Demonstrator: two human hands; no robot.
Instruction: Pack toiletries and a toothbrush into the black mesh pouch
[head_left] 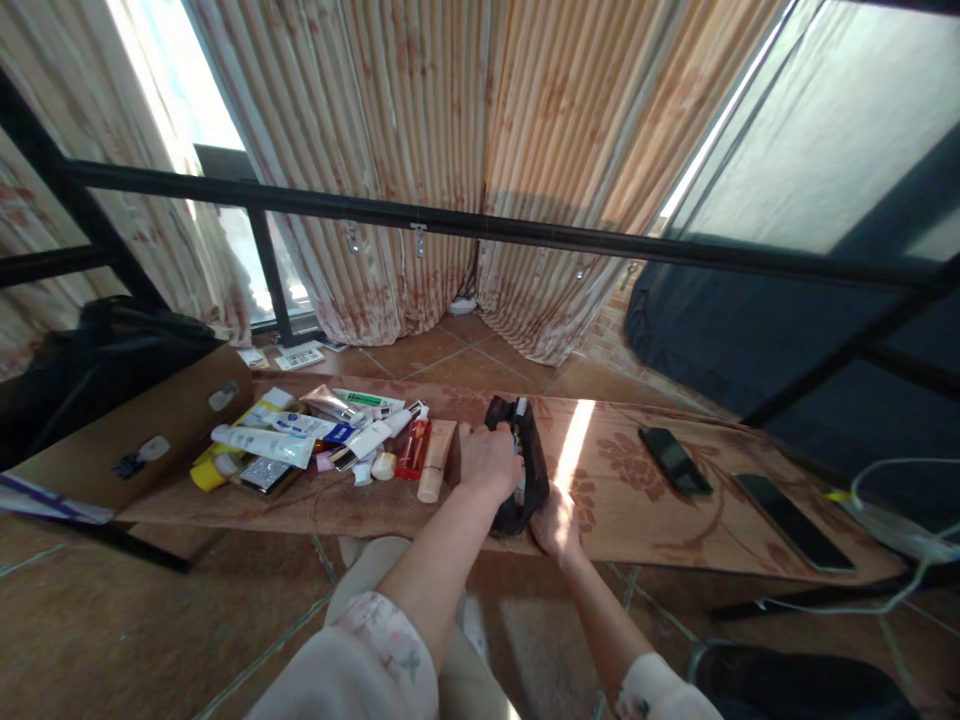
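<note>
A black pouch (534, 465) stands open on the cloth-covered bench, its opening facing left. My left hand (491, 462) reaches into that opening with its fingers curled; a speck of teal shows by the fingertips, but what they hold is hidden. Against the pouch's right side, my right hand (555, 515) steadies it near the bottom, partly in a strip of sunlight. Just left of my left hand lie a beige tube (436, 462) and a red bottle (414, 446). Beyond them is a pile with a white tube (264, 444), a yellow-capped tube (214, 470) and a small jar (384, 466).
A cardboard box (150, 430) stands at the bench's left end, with a black bag (112, 345) behind it. Two dark phones, one nearer (793, 522) and one farther (675, 460), lie at right. A pale cable (892, 530) hangs at the right end. A black rail (465, 222) crosses behind.
</note>
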